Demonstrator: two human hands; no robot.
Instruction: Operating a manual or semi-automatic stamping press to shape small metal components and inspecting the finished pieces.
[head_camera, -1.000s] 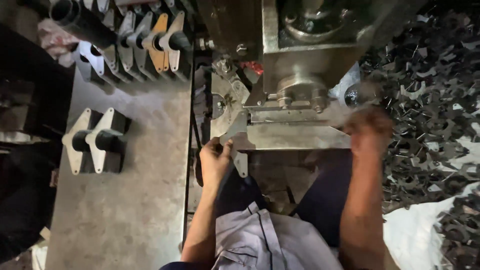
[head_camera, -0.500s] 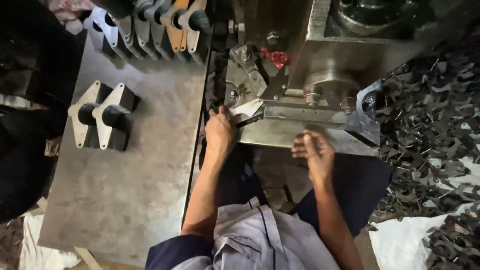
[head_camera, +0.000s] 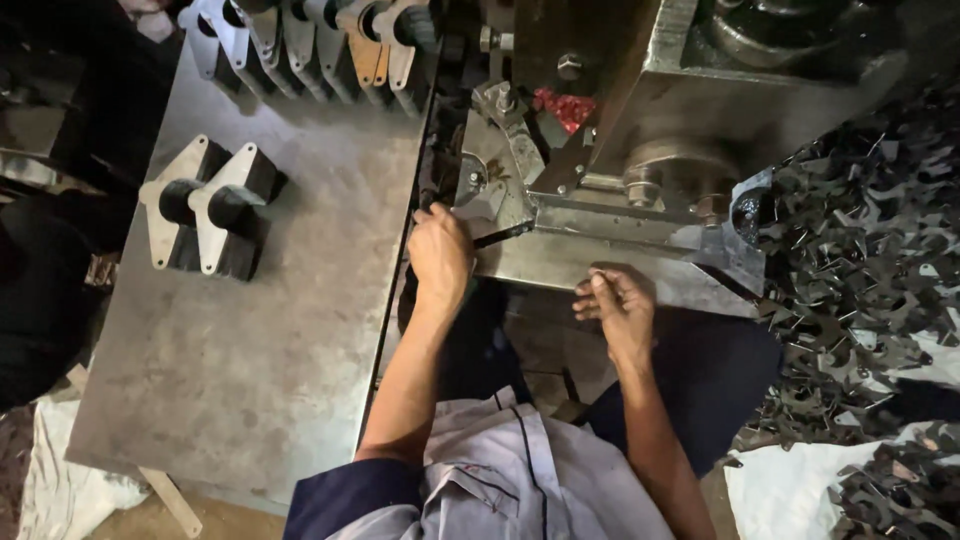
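My left hand (head_camera: 440, 255) is closed around a thin dark rod-like tool (head_camera: 503, 236) at the front left of a grey metal press machine (head_camera: 640, 190). The tool's tip reaches toward the machine's bed. My right hand (head_camera: 618, 305) rests with fingers apart against the front edge of the machine's steel plate (head_camera: 560, 268), holding nothing that I can see.
A grey metal table (head_camera: 260, 340) stands on the left, carrying two stacks of flat winged metal pieces on dark cores (head_camera: 205, 205) and a row of similar stacks (head_camera: 310, 40) at the back. A heap of dark stamped metal parts (head_camera: 870, 230) lies on the right, over white cloth (head_camera: 800, 490).
My right hand came in from the parts heap on the right to the machine's front plate. My left hand rose to the machine's left side with the tool.
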